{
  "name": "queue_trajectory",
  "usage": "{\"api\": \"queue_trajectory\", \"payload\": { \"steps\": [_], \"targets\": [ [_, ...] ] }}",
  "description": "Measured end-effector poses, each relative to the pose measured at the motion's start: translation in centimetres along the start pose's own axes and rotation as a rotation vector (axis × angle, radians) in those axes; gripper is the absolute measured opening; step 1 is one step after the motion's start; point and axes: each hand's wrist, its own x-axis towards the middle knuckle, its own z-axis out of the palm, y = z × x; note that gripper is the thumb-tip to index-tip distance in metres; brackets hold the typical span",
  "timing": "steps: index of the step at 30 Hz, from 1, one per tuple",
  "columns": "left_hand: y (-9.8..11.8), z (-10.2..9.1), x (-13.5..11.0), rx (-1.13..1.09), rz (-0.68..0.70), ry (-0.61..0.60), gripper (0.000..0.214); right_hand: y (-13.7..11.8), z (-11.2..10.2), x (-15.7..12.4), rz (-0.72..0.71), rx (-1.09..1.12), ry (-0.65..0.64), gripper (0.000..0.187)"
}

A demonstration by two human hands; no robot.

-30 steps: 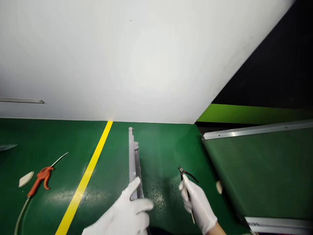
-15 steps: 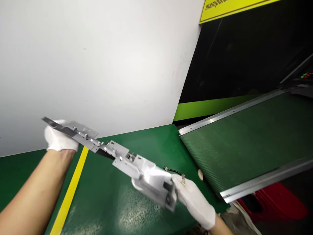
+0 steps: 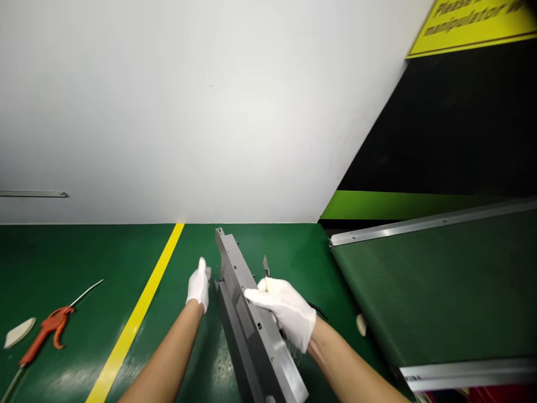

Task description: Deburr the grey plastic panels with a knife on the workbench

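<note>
A long grey metal housing (image 3: 247, 302) stands tilted on its edge above the green table, its near end reaching the bottom of the view. My right hand (image 3: 285, 310), in a white glove, grips its right side, thumb over the top edge and the other fingers largely hidden behind. A thin, pointed metal piece (image 3: 266, 266) sticks up beside those fingers; its kind is unclear. Just left of the housing, my gloved left hand (image 3: 198, 286) is off it, thumb raised and fingers partly hidden. A dark cable (image 3: 318, 309) shows behind my right wrist.
On the green tabletop (image 3: 104, 252), an orange air blow gun (image 3: 52, 324) lies at left near a cream-coloured piece (image 3: 19, 333). Yellow tape (image 3: 140, 302) crosses the table. A green conveyor belt (image 3: 444, 291) with metal rails stands at right, a small pale piece (image 3: 361, 324) beside it. A white wall (image 3: 188, 112) rises behind.
The housing has turned from lying crosswise between both hands to pointing away from me. My left hand has let go of its far-left end; my right hand has shifted its hold. The view has swung left.
</note>
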Motion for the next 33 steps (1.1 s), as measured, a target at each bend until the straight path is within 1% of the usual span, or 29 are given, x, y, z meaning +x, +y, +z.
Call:
{"api": "queue_trajectory", "payload": {
  "steps": [1,2,4,5,6,7,8,10,12,13,15,18,20,23,28,30,33],
  "targets": [
    [1.6,0.2,0.2,-0.093,0.012,0.015,0.067,0.4,0.5,0.5,0.028,0.014,-0.019,0.046],
    [3.6,0.5,0.2,-0.198,0.068,-0.011,0.066,0.5,1.1,0.8,0.054,0.007,-0.042,0.046],
    [7.4,1.2,0.1,-0.291,0.228,-0.100,0.058,0.3,2.0,0.9,0.042,-0.043,-0.107,0.045],
    [9.0,1.5,0.0,-0.289,0.246,-0.183,0.050,0.1,2.3,0.7,0.013,-0.076,-0.137,0.043],
    [10.2,1.6,0.0,-0.292,0.239,-0.268,0.042,-0.1,2.4,0.3,-0.020,-0.127,-0.159,0.041],
    [11.1,1.7,-0.1,-0.303,0.240,-0.327,0.035,-0.2,2.3,-0.2,-0.056,-0.200,-0.171,0.040],
    [11.6,1.5,-0.1,-0.316,0.245,-0.357,0.033,-0.1,1.9,-0.8,-0.093,-0.282,-0.165,0.038],
    [11.7,1.0,0.0,-0.335,0.274,-0.350,0.031,0.3,0.6,-2.4,-0.155,-0.438,-0.102,0.043],
    [11.3,0.4,0.1,-0.323,0.279,-0.325,0.026,0.9,-1.0,-4.3,-0.211,-0.564,-0.043,0.049],
    [11.1,0.2,0.1,-0.315,0.269,-0.326,0.023,1.1,-1.6,-5.3,-0.232,-0.627,-0.036,0.050],
    [10.9,-0.1,0.2,-0.320,0.246,-0.327,0.020,1.3,-2.2,-7.2,-0.237,-0.784,-0.084,0.048],
    [11.0,-0.1,0.2,-0.339,0.227,-0.341,0.019,1.0,-1.8,-9.1,-0.195,-0.978,-0.205,0.051],
    [11.1,-0.1,0.2,-0.335,0.208,-0.376,0.019,0.8,-1.3,-9.7,-0.182,-1.073,-0.240,0.055],
    [11.2,-0.1,0.2,-0.331,0.197,-0.399,0.019,1.0,-0.8,-9.9,-0.219,-1.213,-0.217,0.058],
    [11.3,-0.1,-0.2,-0.365,0.144,-0.373,0.023,1.8,-0.2,-9.9,-0.371,-1.404,-0.153,0.055],
    [11.5,0.0,-0.4,-0.373,0.115,-0.374,0.024,1.8,0.0,-10.2,-0.394,-1.460,-0.130,0.055],
    [11.6,0.1,-0.6,-0.373,0.105,-0.374,0.023,1.6,0.2,-10.7,-0.388,-1.506,-0.120,0.053]
  ]
}}
